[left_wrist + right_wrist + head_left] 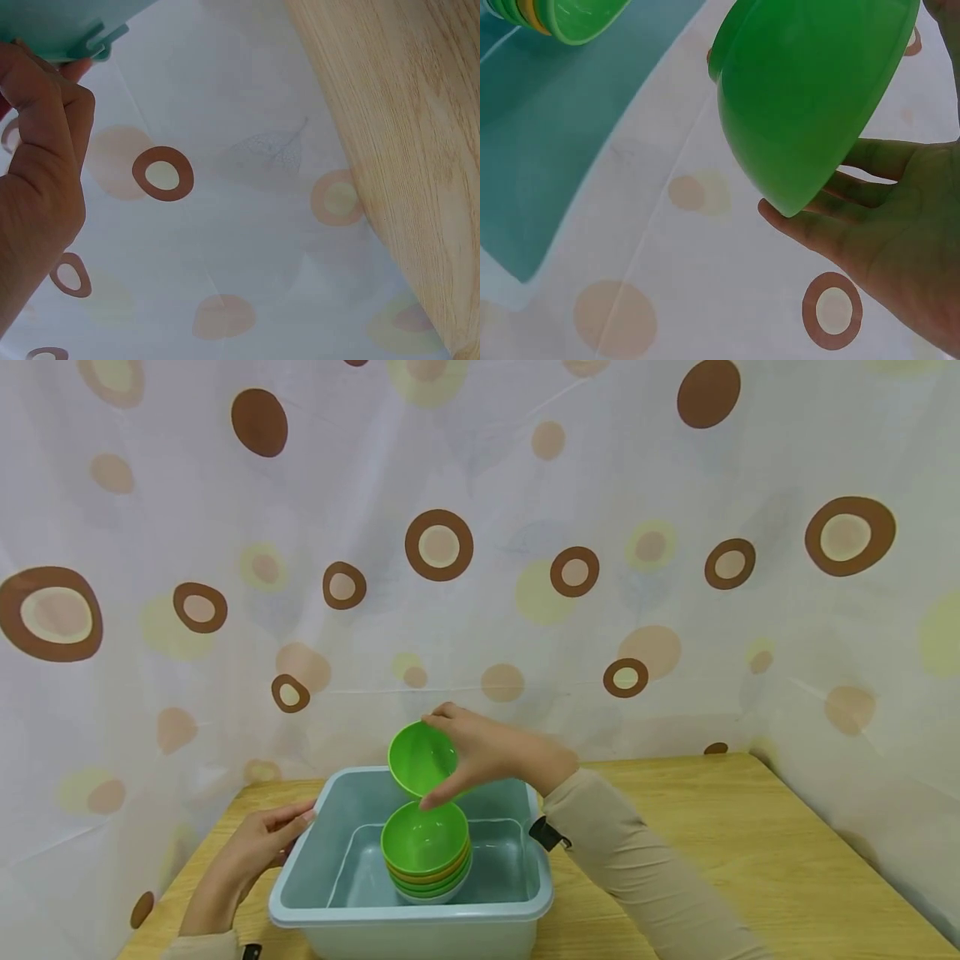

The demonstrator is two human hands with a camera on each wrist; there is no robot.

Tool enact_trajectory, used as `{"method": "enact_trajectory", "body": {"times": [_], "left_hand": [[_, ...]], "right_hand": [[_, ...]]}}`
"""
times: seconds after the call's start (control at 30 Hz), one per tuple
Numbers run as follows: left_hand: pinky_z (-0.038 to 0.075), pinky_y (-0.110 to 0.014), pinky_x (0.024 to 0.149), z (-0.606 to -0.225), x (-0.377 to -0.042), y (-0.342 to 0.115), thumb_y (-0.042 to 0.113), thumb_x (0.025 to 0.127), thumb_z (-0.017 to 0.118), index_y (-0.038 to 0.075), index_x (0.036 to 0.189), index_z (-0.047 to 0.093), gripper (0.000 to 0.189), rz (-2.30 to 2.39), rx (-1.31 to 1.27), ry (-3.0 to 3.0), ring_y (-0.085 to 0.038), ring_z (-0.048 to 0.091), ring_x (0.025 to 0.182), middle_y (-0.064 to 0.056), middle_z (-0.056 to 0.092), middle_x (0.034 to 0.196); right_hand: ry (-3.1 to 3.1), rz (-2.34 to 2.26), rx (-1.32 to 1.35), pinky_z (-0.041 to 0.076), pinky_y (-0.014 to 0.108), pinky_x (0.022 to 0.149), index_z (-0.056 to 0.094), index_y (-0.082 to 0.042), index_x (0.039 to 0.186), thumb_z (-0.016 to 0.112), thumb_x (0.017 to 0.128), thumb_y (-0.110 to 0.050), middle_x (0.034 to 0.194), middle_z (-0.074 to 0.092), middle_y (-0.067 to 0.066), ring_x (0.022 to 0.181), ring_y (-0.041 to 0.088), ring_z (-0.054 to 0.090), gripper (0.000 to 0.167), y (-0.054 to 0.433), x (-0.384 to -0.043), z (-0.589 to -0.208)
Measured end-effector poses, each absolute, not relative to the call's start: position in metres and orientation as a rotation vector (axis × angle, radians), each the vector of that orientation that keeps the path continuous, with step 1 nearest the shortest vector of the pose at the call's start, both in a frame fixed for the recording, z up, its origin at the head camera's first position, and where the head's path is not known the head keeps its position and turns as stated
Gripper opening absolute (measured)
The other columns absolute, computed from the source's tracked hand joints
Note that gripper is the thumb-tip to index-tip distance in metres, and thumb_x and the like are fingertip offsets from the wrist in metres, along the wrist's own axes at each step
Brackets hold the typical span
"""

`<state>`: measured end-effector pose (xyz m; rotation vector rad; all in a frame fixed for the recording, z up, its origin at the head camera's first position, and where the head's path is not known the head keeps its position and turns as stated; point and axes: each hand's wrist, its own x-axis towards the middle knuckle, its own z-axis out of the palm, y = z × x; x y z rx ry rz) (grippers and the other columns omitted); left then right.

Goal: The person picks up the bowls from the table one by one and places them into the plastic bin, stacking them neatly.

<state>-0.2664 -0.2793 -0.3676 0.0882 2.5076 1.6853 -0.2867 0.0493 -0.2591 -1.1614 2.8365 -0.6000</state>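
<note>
In the head view, my right hand (491, 747) holds a green bowl (420, 762) by its rim, tilted, just above a stack of bowls (424, 843). The stack stands inside a pale blue basin (412, 912); its top bowl is green, with orange, green and whitish rims below. Up close in the right wrist view, the fingers lie along the held bowl (802, 105). My left hand (255, 847) grips the basin's left rim, thumb on top. From the left wrist, the fingers are bent at the basin (75, 22), their tips partly hidden.
The basin rests on a wooden table (697, 860), whose surface extends to the right. A white curtain (480, 635) with brown, peach and yellow circles hangs behind the table and along both sides.
</note>
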Motion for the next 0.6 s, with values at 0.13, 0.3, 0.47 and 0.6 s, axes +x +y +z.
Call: {"method": "enact_trajectory", "body": {"times": [0.13, 0.3, 0.47, 0.6], "left_hand": [[0.055, -0.033, 0.072, -0.369, -0.266, -0.281, 0.030, 0.098, 0.058, -0.001, 0.142, 0.044, 0.055, 1.680, 0.105, 2.508, -0.016, 0.063, 0.085, -0.016, 0.062, 0.124], [0.056, -0.033, 0.072, -0.370, -0.265, -0.281, 0.030, 0.098, 0.057, -0.001, 0.142, 0.044, 0.055, 1.679, 0.109, 2.506, -0.016, 0.063, 0.085, -0.017, 0.060, 0.126], [0.056, -0.034, 0.072, -0.369, -0.265, -0.280, 0.030, 0.098, 0.058, -0.001, 0.142, 0.044, 0.055, 1.690, 0.100, 2.505, -0.016, 0.064, 0.086, -0.017, 0.061, 0.125], [0.056, -0.034, 0.072, -0.370, -0.265, -0.280, 0.030, 0.098, 0.057, -0.002, 0.141, 0.044, 0.056, 1.686, 0.105, 2.515, -0.016, 0.063, 0.085, -0.018, 0.061, 0.124]], "right_hand": [[2.815, -0.611, -1.176, 0.037, 0.037, 0.106, 0.030, 0.000, 0.149, 0.084, 0.068, -0.049, 0.146, 0.033, 0.012, 0.132, 0.024, 0.039, 0.109, 0.041, -0.288, -0.264], [2.794, -0.603, -1.183, 0.037, 0.034, 0.106, 0.030, -0.001, 0.149, 0.085, 0.067, -0.049, 0.146, 0.034, 0.011, 0.131, 0.022, 0.040, 0.109, 0.033, -0.289, -0.271], [2.777, -0.588, -1.161, 0.038, 0.033, 0.105, 0.030, -0.003, 0.150, 0.084, 0.067, -0.050, 0.146, 0.033, 0.010, 0.130, 0.021, 0.040, 0.109, 0.027, -0.289, -0.274], [2.774, -0.553, -1.163, 0.038, 0.032, 0.105, 0.031, -0.004, 0.150, 0.084, 0.067, -0.051, 0.146, 0.034, 0.009, 0.129, 0.021, 0.042, 0.108, 0.023, -0.290, -0.278]]}}
